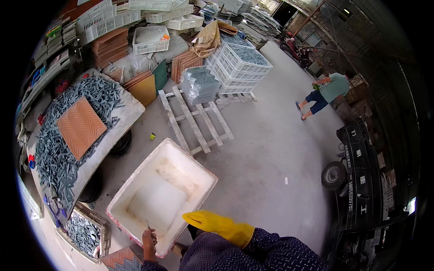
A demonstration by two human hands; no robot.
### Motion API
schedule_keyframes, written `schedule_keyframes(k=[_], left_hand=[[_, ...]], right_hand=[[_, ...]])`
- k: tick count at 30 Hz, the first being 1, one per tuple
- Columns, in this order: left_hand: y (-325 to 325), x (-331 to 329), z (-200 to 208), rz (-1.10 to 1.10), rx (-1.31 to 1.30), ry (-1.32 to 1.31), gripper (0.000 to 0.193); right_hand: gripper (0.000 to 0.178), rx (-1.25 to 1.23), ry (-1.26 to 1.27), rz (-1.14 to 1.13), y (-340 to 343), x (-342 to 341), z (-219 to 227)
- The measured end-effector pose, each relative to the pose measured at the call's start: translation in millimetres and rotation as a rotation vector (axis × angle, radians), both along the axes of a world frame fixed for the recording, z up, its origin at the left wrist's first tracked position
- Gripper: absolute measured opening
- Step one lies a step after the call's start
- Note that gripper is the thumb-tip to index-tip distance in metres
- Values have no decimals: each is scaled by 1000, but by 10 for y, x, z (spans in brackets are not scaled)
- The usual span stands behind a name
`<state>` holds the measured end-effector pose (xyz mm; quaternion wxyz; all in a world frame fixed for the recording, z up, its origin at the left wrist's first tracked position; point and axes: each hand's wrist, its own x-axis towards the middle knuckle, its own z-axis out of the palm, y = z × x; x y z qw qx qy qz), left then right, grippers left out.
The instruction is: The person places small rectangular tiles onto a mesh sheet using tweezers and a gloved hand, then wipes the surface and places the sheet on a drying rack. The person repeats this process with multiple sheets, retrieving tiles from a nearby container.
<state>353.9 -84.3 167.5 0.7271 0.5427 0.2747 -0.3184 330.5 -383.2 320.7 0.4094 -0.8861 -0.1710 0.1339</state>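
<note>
My left hand (149,242), bare, is closed around a thin, pointed grey tool (148,224), perhaps a small blade; its tip points up over the near left wall of the box. My right hand (217,224) wears a long yellow rubber glove, its fingers stretched out together by the near right rim, with nothing visible in them. Whether it touches the rim I cannot tell. The box is a large white foam box (158,194), tilted in view, with a worn reddish edge and brown stains inside.
On the left a table (131,110) bears many grey tile strips (54,149) and an orange herringbone panel (82,128). Beyond the box lies a wooden pallet (192,119), with stacked white crates (239,67) behind. A person (332,88) walks at the right, near a dark vehicle (361,171).
</note>
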Motion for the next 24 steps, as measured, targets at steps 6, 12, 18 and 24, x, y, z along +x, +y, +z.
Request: schedule_keyframes(k=[6, 12, 18, 24], left_hand=[[-257, 392, -973, -243, 640, -173, 25], [-953, 914, -1576, -621, 932, -110, 25], [-1325, 1195, -1931, -652, 978, -171, 23], [-1371, 1124, -2056, -617, 966, -231, 18]], right_hand=[[28, -45, -285, 183, -37, 879, -431], [23, 226, 343, -116, -186, 1193, -1004], [22, 197, 432, -101, -376, 1354, -1220], [21, 177, 544, -151, -429, 1609, -1240]])
